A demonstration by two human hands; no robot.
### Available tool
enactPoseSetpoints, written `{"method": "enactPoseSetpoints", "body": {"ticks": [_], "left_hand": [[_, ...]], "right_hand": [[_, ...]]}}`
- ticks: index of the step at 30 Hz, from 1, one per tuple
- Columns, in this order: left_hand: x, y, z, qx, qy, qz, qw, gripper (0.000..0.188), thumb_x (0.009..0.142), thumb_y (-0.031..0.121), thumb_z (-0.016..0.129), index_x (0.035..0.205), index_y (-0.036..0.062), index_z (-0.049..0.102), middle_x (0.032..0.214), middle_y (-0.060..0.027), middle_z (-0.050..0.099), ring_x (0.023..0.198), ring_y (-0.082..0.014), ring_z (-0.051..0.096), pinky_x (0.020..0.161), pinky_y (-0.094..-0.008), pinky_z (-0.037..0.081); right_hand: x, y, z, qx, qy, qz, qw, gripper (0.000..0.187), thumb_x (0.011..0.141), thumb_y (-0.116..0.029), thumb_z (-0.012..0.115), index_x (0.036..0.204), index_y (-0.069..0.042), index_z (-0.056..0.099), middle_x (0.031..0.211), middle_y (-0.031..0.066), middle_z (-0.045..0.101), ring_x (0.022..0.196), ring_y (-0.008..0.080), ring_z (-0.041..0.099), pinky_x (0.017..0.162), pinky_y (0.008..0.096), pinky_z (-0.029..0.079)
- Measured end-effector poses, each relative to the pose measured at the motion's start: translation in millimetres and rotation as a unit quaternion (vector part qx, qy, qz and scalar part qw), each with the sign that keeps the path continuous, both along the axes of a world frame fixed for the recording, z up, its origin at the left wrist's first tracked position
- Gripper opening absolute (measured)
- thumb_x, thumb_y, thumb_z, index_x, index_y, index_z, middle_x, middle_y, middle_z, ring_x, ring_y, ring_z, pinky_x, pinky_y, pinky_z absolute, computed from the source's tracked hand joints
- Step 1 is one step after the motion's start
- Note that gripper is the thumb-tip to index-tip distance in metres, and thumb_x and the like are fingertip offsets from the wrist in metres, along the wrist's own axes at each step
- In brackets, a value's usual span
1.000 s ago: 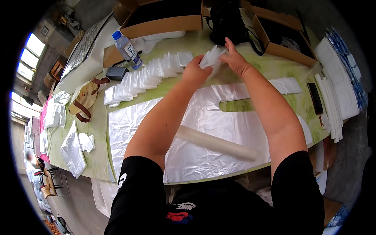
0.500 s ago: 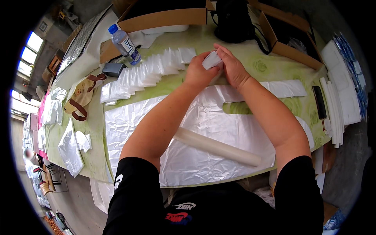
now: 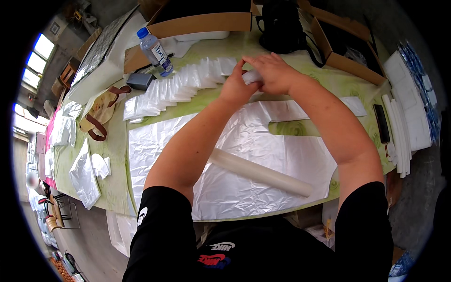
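Note:
Both hands meet above the far middle of the table around a small folded bundle of thin, whitish plastic [image 3: 252,76]. My left hand [image 3: 237,85] is closed around its near left side, with the thumb along the front. Over its top and right side curls my right hand [image 3: 272,74], covering much of it. Below my arms lies a thin white plastic sheet [image 3: 225,197], spread out, with a cut-out and a long strip at its far right, like an apron. A pale tube [image 3: 260,173] rests across it. Overlapping folded clear plastic packets [image 3: 174,90] line up left of my hands.
Behind the packets stand a blue-capped bottle [image 3: 157,54] and a grey box [image 3: 140,81]. A black bag [image 3: 282,28] and open cartons [image 3: 202,24] line the far edge. A phone [image 3: 381,123] and white tubes [image 3: 398,136] lie right; a cloth bag [image 3: 99,110] sits left.
My right hand has rolled over the top of the plastic bundle, so less of it shows. My right elbow has swung outward to the right. The left hand keeps its hold.

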State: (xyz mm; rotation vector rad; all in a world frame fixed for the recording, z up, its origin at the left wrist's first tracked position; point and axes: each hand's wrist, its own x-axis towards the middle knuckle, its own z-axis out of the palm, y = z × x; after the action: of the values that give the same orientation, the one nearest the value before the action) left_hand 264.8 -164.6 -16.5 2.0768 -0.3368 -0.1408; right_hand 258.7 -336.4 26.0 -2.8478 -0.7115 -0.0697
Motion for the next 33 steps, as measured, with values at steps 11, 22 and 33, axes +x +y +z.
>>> {"method": "enactPoseSetpoints", "body": {"ticks": [11,22,33], "left_hand": [[-30,40,21,-0.153,-0.016,-0.122,0.981,0.13,0.073,0.031,0.089,0.16,0.0078,-0.004,0.152,-0.0235,0.04,0.135,-0.034,0.048,0.111,-0.0417,0.04],[-255,116,17,-0.302,-0.04,-0.058,0.951,0.138,0.069,0.044,0.092,0.158,0.0002,-0.005,0.14,-0.0185,0.049,0.132,-0.03,0.049,0.111,-0.0401,0.039],[-281,162,-24,0.087,-0.154,-0.033,0.984,0.12,0.067,0.065,0.083,0.152,-0.0017,0.029,0.144,-0.0216,0.046,0.136,-0.0378,0.043,0.115,-0.0465,0.034]], "right_hand": [[-46,3,-1,0.356,0.109,-0.13,0.919,0.036,0.082,-0.011,0.075,0.116,-0.006,0.062,0.111,0.0098,0.068,0.099,0.0229,0.066,0.086,0.0347,0.052],[-257,127,-15,0.671,0.241,-0.046,0.7,0.044,0.089,-0.008,0.073,0.127,-0.004,0.052,0.121,0.0067,0.062,0.112,0.0153,0.059,0.096,0.032,0.049],[-283,145,-63,0.364,-0.052,0.016,0.93,0.058,0.071,-0.01,0.079,0.122,-0.007,0.052,0.114,0.0167,0.063,0.107,0.0405,0.058,0.094,0.0464,0.048]]}}
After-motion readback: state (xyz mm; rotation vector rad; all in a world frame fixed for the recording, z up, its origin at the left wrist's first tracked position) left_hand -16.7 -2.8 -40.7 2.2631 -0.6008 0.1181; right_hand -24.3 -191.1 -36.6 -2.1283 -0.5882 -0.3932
